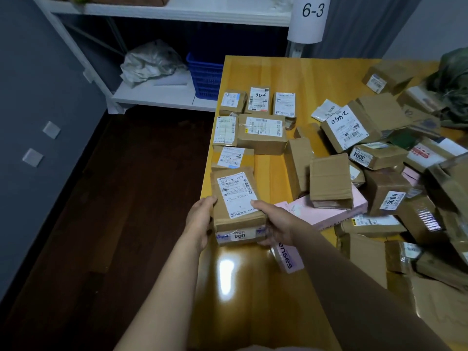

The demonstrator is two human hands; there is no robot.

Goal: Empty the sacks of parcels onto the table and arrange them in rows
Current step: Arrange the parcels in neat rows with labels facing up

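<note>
A brown cardboard parcel (pixel 236 198) with a white label sits at the yellow table's (pixel 273 72) left edge, near me. My left hand (pixel 200 221) grips its left side and my right hand (pixel 274 224) grips its right side. Beyond it, several labelled parcels (pixel 260 133) lie in neat rows along the left edge. A loose heap of brown parcels (pixel 379 173) covers the table's right half, with a pink parcel (pixel 326 211) among them. A dark green sack (pixel 453 82) lies at the far right.
A white shelf rack (pixel 157 95) stands behind the table, holding a crumpled white bag (pixel 149 62) and a blue crate (pixel 205 77). Dark wooden floor (pixel 126 198) lies left of the table. A post marked 6-3 (pixel 311 16) rises at the back.
</note>
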